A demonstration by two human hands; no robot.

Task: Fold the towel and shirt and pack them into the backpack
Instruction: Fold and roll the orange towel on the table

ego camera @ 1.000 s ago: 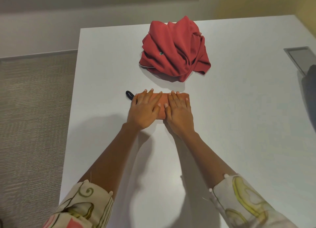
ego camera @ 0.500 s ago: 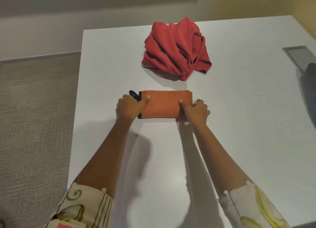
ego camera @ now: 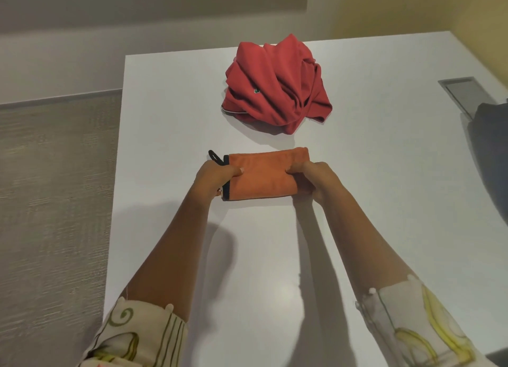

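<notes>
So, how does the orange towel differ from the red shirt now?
The orange towel is folded into a neat rectangle; the red shirt lies in a crumpled heap. The left hand and right hand grip the towel; nothing touches the shirt. Both are cloth in warm colours.

white table (ego camera: 275, 256) | far end: crumpled red shirt (ego camera: 275, 86) | middle: folded orange towel (ego camera: 264, 176) | right edge: grey inset panel (ego camera: 464, 91) — dark backpack (ego camera: 492, 146) beside
</notes>
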